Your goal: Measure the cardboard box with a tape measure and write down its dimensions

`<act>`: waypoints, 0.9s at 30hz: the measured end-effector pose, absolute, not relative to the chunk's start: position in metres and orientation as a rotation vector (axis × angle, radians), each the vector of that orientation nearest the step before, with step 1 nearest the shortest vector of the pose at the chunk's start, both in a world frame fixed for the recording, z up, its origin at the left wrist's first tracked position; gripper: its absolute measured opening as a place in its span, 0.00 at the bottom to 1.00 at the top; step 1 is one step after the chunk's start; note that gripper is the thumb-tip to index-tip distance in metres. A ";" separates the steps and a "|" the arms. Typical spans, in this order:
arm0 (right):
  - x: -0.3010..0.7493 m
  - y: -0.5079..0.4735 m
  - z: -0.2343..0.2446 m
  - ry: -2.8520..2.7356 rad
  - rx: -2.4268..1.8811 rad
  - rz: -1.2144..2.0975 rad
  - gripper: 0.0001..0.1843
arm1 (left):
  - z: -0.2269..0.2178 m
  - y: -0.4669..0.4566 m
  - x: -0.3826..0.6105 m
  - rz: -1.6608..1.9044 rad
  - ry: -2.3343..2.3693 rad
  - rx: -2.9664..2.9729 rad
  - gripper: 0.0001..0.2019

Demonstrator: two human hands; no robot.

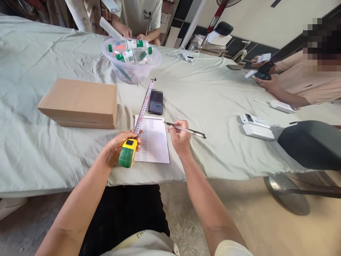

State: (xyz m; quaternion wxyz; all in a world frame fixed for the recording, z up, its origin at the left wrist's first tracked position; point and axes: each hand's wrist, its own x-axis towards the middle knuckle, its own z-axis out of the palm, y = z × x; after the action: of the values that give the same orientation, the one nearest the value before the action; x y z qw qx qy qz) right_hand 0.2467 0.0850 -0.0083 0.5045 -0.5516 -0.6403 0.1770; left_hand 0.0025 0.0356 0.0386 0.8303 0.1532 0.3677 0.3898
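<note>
My left hand [119,144] is wrapped round a green and yellow tape measure [126,156]. Its white blade sticks out away from me, and the hooked tip ends near the plastic basin. Between the fingers of my right hand [181,137] is a pen [195,133], its point toward the top right corner of a sheet of paper [157,149]. Columns of small writing cover part of the sheet, and the tape crosses its left side. Just beyond the paper lies a dark phone-like object [156,102], blurred out. A closed cardboard box [82,101] sits left of the tape.
A clear basin [134,73] holds plastic bottles with green caps. White devices [257,128] and a dark rounded object [311,145] are at the right. One person stands across the cloth-covered table [213,92]; another at the right holds a phone. A power strip [187,56] lies at the back.
</note>
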 end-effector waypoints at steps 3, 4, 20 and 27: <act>0.213 0.079 -0.005 -1.410 -1.222 0.699 0.08 | 0.033 0.040 0.002 0.814 0.778 0.336 0.12; 0.205 0.077 -0.005 -1.396 -1.216 0.729 0.08 | 0.031 0.041 0.002 0.809 0.779 0.340 0.11; 0.193 0.068 -0.019 -1.365 -1.404 0.715 0.07 | 0.017 0.044 0.000 0.779 0.751 0.423 0.11; 0.193 0.068 -0.020 -1.383 -1.404 0.695 0.07 | 0.013 0.045 -0.001 0.787 0.728 0.448 0.11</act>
State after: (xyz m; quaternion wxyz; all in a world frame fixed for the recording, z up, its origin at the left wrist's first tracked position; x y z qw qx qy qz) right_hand 0.1931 0.0683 -0.0197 0.5020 -0.5812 -0.5723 0.2876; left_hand -0.0013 0.0454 0.0134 0.8360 0.2114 0.3440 0.3715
